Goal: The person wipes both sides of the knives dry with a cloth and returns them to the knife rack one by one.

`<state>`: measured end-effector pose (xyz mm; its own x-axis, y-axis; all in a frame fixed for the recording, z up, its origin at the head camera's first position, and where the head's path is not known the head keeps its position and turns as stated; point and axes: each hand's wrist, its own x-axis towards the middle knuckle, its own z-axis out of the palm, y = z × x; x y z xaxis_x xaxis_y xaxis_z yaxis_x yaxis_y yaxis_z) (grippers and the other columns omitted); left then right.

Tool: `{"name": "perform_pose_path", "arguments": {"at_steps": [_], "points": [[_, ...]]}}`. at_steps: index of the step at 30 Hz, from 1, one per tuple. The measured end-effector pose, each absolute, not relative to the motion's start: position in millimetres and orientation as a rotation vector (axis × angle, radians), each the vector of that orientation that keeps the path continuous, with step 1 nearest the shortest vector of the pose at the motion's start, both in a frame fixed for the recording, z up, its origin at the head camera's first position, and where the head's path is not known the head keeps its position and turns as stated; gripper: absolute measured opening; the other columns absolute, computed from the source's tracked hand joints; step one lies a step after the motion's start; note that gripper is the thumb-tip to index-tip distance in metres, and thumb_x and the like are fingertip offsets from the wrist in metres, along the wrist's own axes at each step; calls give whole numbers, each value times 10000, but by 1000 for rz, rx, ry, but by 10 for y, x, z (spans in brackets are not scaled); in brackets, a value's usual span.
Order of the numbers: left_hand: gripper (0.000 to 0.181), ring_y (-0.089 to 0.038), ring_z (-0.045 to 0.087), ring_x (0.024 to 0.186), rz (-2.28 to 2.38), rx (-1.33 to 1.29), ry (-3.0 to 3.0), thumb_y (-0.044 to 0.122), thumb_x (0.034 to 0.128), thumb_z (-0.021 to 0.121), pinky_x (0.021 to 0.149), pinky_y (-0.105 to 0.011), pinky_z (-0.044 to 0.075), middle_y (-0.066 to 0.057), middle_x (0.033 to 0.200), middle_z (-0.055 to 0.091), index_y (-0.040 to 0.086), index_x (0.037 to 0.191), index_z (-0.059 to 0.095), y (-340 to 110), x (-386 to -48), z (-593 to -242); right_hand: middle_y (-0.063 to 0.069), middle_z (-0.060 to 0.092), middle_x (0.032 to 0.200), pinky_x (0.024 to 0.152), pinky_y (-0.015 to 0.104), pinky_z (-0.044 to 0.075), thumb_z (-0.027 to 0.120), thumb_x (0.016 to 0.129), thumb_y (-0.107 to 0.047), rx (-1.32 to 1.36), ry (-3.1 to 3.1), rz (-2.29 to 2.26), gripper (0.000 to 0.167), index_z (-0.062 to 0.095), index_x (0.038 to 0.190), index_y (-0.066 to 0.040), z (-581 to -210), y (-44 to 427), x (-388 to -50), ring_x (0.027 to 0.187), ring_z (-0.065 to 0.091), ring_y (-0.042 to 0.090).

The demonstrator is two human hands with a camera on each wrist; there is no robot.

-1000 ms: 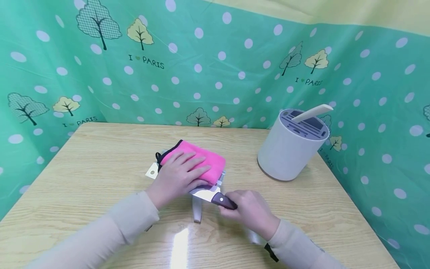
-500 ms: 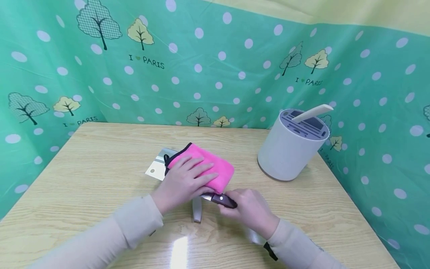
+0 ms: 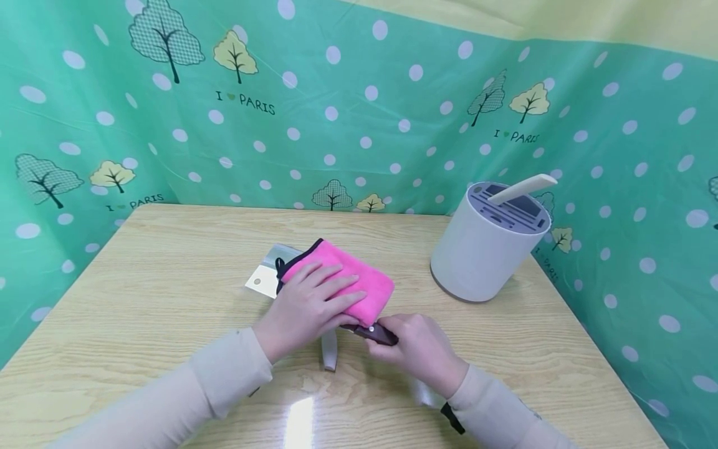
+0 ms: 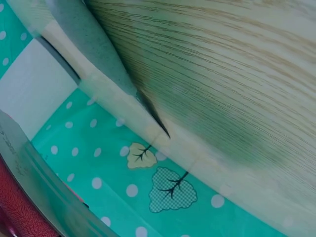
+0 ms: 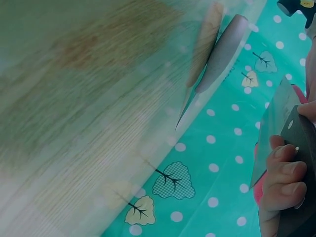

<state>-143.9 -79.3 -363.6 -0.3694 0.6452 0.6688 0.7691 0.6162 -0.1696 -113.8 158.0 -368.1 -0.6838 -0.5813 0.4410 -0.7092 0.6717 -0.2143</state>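
My right hand (image 3: pixel 417 352) grips the dark riveted handle (image 3: pixel 381 335) of a cleaver, held above the table. The cleaver's broad shiny blade (image 3: pixel 261 281) has a hole near its far left corner. My left hand (image 3: pixel 303 305) lies with fingers spread over a pink cloth (image 3: pixel 370 280) with black edging, resting on the blade. Cloth and hand hide most of the blade. In the right wrist view, the fingers (image 5: pixel 289 173) curl around the dark handle. Below the cleaver, a light grey knife handle (image 3: pixel 330 352) shows on the table.
A white round knife block (image 3: pixel 477 255) stands at the back right, with a pale handle (image 3: pixel 521 189) sticking out of its slotted top. Part of another shiny pale object (image 3: pixel 423 394) lies beneath my right wrist. A green dotted curtain (image 3: pixel 364 118) hangs behind the wooden table (image 3: pixel 168 299).
My left hand and the pink cloth have slid right along the cleaver blade toward the handle, baring more of its far left end. My right hand has hardly moved.
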Motion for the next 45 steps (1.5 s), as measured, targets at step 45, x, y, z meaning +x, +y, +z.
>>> {"name": "perform_pose_path", "arguments": {"at_steps": [45], "points": [[385,-278,640,1126,-240,-1049,-2137,459,915,593,997,-476,475,-35,1207,709,202,1173,719,-1228,-1580,-3744,-157,416,539,427,105,212,747,794,-244,876,-2693,619,288,529,608,-213,-3720,1719,-1142,485,284,-74]]}}
